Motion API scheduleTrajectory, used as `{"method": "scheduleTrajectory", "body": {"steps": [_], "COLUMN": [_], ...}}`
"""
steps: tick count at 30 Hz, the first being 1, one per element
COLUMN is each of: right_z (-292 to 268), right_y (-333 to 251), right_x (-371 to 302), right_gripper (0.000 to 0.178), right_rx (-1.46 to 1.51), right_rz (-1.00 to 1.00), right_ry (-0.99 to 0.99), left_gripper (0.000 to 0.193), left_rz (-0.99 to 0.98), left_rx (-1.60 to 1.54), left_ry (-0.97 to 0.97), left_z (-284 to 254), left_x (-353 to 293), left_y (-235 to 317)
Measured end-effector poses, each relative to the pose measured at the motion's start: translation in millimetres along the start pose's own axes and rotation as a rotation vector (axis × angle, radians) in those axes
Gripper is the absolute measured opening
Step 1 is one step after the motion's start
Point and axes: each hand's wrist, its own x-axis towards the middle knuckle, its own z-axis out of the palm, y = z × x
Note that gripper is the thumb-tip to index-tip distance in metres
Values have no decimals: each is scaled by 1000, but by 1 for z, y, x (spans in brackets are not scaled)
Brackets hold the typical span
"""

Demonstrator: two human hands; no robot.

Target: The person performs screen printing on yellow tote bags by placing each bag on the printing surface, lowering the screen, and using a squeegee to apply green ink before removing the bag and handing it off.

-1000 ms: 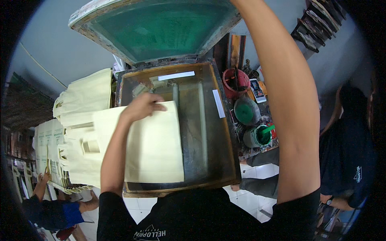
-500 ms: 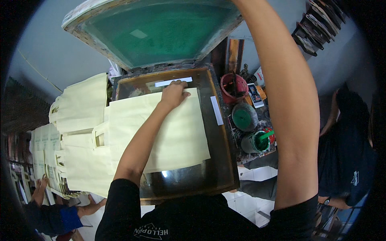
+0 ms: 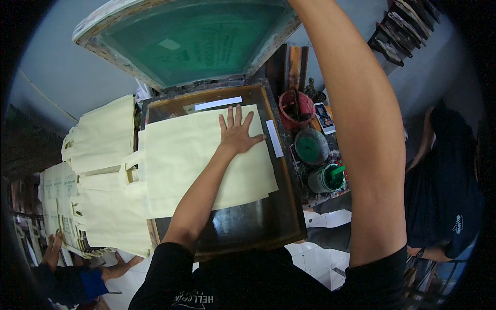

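Observation:
My left hand (image 3: 237, 133) lies flat with fingers spread on a pale yellow cloth bag (image 3: 178, 160). The bag rests on a dark, glossy printing board (image 3: 243, 227) with a wooden rim, its handle pointing left. My right arm (image 3: 361, 113) reaches up past the top edge of the picture, so its hand is out of sight. Near where that arm leaves the view, a screen printing frame (image 3: 199, 49) with green mesh stands tilted up above the board's far side. Two white strips, one at the far side (image 3: 218, 103) and one at the right (image 3: 275, 138), sit on the board.
Stacked pale bags (image 3: 106, 134) stand to the left. On the right are a red bucket (image 3: 296, 109), a phone (image 3: 324, 119), a bowl of green ink (image 3: 311, 146) and an ink tub (image 3: 330, 178). One person (image 3: 439, 181) is at right, another (image 3: 62, 276) at lower left.
My left hand has gone from curled fingers near the bag's far edge to lying flat with fingers spread. The bag has shifted right on the board, toward the right white strip.

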Motion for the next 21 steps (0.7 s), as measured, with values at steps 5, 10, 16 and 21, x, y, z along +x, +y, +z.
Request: {"method": "scheduleTrajectory", "body": {"steps": [5, 10, 16, 21], "right_z": [5, 10, 13, 13], "right_y": [0, 5, 11, 8], "right_x": [2, 6, 8, 7], "right_gripper": [43, 41, 40, 39], "right_rx": [-46, -54, -47, -33], "right_rz": [37, -14, -38, -31], "right_ry": [26, 62, 85, 86], "left_gripper": [110, 110, 111, 114], "left_rz": [-33, -127, -274, -294], "left_rx": [-2, -22, -50, -58], "left_ry": [-15, -79, -198, -227], "left_z": [0, -11, -28, -32], "left_x": [14, 13, 10, 17], "left_y": [9, 20, 36, 36]}}
